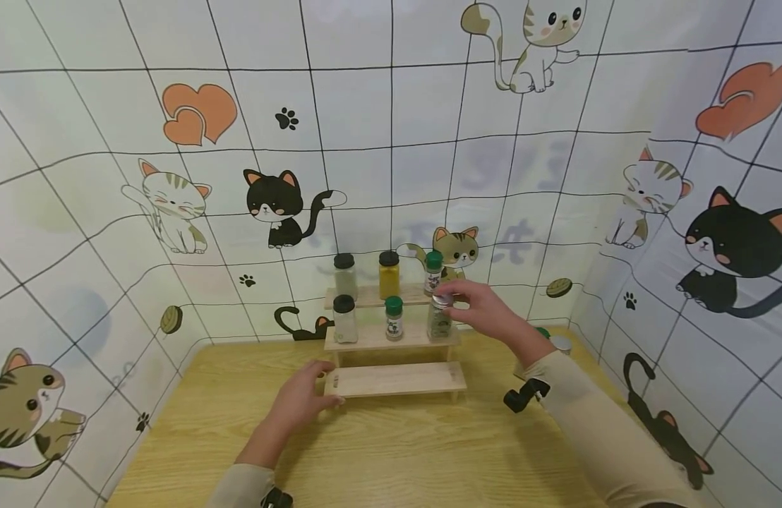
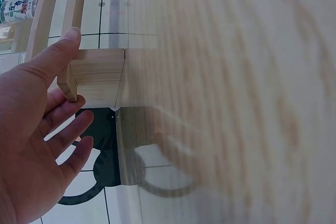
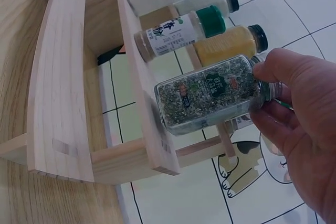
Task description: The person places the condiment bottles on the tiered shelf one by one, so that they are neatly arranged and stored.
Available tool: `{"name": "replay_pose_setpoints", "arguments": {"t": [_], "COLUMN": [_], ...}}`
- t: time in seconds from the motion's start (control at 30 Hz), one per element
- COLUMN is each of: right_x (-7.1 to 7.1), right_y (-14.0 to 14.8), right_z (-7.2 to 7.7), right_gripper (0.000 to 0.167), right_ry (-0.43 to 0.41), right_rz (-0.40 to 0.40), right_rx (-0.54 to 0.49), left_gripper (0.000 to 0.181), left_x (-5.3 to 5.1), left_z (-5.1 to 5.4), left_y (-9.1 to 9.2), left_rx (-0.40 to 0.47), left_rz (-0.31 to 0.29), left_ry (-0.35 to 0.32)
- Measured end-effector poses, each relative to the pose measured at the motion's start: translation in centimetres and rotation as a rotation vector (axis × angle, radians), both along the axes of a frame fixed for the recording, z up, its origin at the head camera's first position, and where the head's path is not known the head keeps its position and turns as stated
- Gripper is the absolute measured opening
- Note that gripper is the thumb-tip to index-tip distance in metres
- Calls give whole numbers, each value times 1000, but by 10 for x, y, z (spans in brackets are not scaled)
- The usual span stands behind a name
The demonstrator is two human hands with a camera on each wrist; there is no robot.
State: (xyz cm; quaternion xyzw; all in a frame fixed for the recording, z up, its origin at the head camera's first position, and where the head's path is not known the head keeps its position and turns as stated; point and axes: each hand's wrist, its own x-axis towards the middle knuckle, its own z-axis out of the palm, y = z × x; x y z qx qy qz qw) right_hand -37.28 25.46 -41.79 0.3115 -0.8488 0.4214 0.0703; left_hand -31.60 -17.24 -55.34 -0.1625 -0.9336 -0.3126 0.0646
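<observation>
A three-tier wooden rack [image 1: 397,381] stands on the table. My left hand [image 1: 300,396] pinches the left end of its lowest board [image 2: 67,83], thumb on one side and forefinger on the other. With thumb and fingertips, my right hand [image 1: 486,310] holds the silver lid of a glass jar of dried green herbs [image 3: 207,95] at the right end of the middle tier. Left of it on that tier are a green-capped spice bottle [image 1: 394,323] and a black-lidded jar of pale contents [image 1: 345,324]. Whether the herb jar's base touches the shelf, I cannot tell.
On the top tier stand a pale black-lidded jar [image 1: 344,276], a yellow spice jar [image 1: 389,279] and a green-capped bottle [image 1: 432,275]. Behind my right forearm, a silver lid [image 1: 561,343] and a green cap [image 1: 543,331] show. A cat-patterned wall covering [image 1: 359,176] surrounds the table.
</observation>
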Motion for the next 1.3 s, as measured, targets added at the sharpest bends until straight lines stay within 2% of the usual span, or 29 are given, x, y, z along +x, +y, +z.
{"name": "replay_pose_setpoints", "arguments": {"t": [0.37,0.5,0.83,1.03,1.3], "right_x": [-7,-8,-6,4,21], "right_y": [-7,-7,-9,-3,32], "right_z": [-4,-5,-10,-15,-19], "right_gripper": [39,39,42,50,39], "right_ry": [-74,-73,-68,-48,-11], "right_rz": [1,10,-56,-115,-199], "right_rx": [18,9,-6,-16,-4], "left_gripper": [68,68,68,68,70], "left_x": [0,-1,-2,-3,-4], "left_z": [-3,-3,-6,-8,-9], "left_y": [0,0,0,0,-1], "left_rx": [15,14,11,9,8], "left_rz": [16,19,20,13,18], "left_ry": [-23,-29,-32,-27,-34]}}
